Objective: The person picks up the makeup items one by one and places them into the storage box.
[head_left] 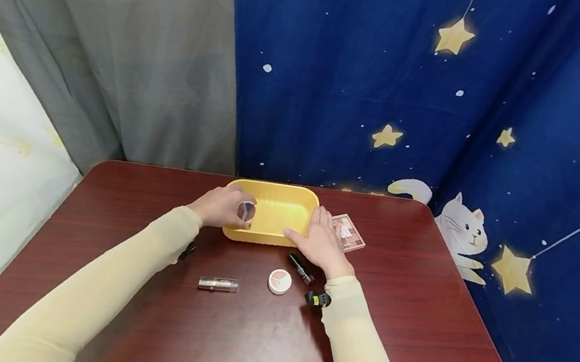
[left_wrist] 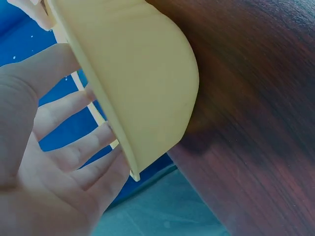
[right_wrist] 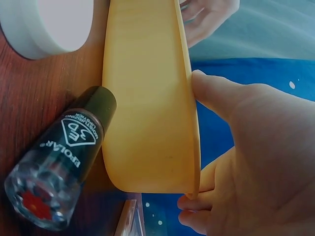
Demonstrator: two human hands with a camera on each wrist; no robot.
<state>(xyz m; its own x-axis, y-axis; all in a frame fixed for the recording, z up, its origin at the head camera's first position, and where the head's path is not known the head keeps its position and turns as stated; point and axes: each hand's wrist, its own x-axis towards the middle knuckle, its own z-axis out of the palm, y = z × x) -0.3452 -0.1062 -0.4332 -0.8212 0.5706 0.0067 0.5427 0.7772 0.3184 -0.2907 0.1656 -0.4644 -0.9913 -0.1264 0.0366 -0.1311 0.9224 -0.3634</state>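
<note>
A yellow plastic basket [head_left: 264,239] stands at the table's far edge. At its left end my left hand [head_left: 218,203] reaches over the rim, thumb and fingers around a round, mirror-like disc [head_left: 245,212] inside the basket. In the left wrist view, the basket wall [left_wrist: 142,83] hides the disc and the fingertips of the left hand [left_wrist: 64,162]. My right hand [head_left: 321,243] rests on the basket's right end, fingers extended and thumb on the front rim. From the right wrist, the right hand's thumb [right_wrist: 216,91] touches the rim.
A palette [head_left: 349,233] of colour pans lies right of the basket. In front are a black lipstick [head_left: 302,268] with a clear end, a round three-colour compact [head_left: 279,282] and a clear-and-brown tube [head_left: 218,284]. Curtains [head_left: 335,89] hang behind the table.
</note>
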